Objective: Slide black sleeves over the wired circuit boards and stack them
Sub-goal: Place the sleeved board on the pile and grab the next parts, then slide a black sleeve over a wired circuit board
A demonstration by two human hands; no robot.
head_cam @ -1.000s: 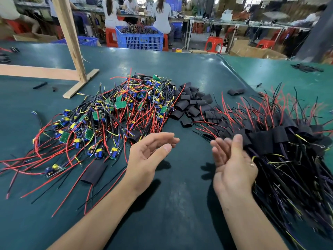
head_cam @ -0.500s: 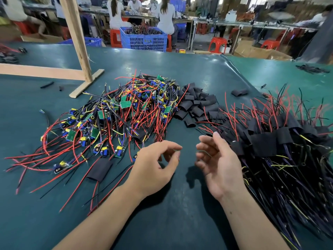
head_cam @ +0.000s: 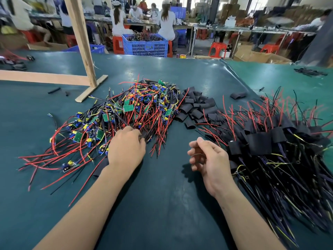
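Head view: the left hand [head_cam: 127,147] lies palm down at the near edge of the boards [head_cam: 126,112] — a tangled heap of green circuit boards with red, black and yellow wires on the table [head_cam: 162,204]. Its fingers curl down into the wires; whether they pinch one, I cannot tell, since the fingertips are hidden. The right hand [head_cam: 210,162] hovers just above the table, apart from the left, fingers loosely curled and holding nothing. Loose sleeves [head_cam: 196,109] sit in a small black pile just right of the boards, touching them. Further right, beside the right hand, spreads the stack [head_cam: 266,141] of sleeved boards, wires fanned out. One stray sleeve [head_cam: 238,95] lies behind it. A wooden frame [head_cam: 81,51] stands at the far left, and a blue crate [head_cam: 146,46] sits beyond the table.
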